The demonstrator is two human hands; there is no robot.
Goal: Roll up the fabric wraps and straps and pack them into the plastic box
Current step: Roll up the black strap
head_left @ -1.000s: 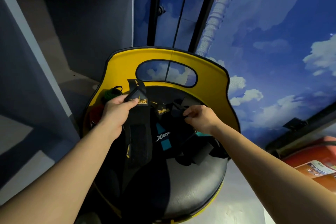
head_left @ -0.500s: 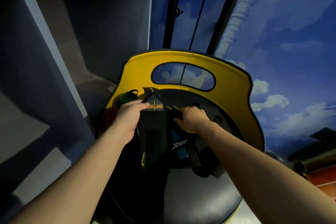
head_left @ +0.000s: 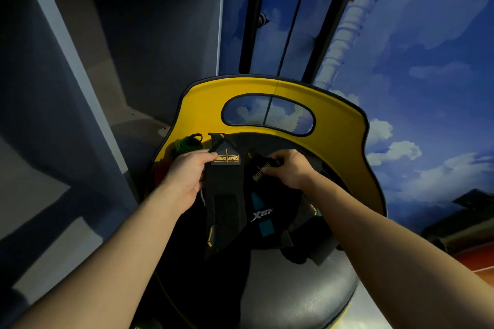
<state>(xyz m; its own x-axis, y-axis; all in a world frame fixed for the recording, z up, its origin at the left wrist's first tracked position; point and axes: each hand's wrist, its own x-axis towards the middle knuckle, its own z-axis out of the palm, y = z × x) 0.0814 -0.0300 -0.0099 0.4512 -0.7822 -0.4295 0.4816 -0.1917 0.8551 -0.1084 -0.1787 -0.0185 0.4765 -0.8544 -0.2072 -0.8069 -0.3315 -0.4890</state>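
Observation:
A pile of black fabric wraps and straps lies on the round black seat (head_left: 294,299) of a yellow-backed chair. My left hand (head_left: 184,179) grips the top of a long black wrap (head_left: 224,195) with a yellow label, just left of its pointed end. My right hand (head_left: 290,168) pinches the labelled end of a second black wrap (head_left: 258,173) beside it. Below them lies a black and teal strap (head_left: 263,219) with white lettering. More dark straps (head_left: 307,246) trail to the right. No plastic box is in view.
The chair's yellow backrest (head_left: 336,125) with an oval cut-out rises behind the pile. Green (head_left: 184,144) and red items sit at the seat's left edge. Grey shelving (head_left: 80,61) stands to the left. A sky-painted wall (head_left: 414,75) fills the right.
My right hand moved left from the straps on the right to the second wrap's labelled end and took hold of it. My left hand kept its grip on the long wrap. The camera swung left.

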